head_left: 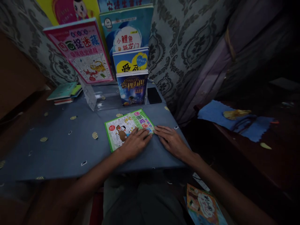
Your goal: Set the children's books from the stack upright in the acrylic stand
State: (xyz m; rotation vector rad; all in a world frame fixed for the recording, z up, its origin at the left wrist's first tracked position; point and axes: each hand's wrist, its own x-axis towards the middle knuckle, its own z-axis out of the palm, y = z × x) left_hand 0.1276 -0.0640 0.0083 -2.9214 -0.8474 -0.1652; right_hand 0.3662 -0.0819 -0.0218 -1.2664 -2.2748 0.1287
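Observation:
A green-bordered picture book with Chinese lettering lies flat and closed on the table, turned sideways to me. My left hand rests on its cover along the near side, fingers stretched out over the lettering. At the book's right corner is my right hand, palm down with its fingers extended, the fingertips at the corner and the rest of the hand on the cloth. Neither hand is wrapped round anything.
A clear plastic stand at the back holds a pink book, a dark blue book and several others. A black phone lies beside it. Stacked books sit back left; an orange book is low at right.

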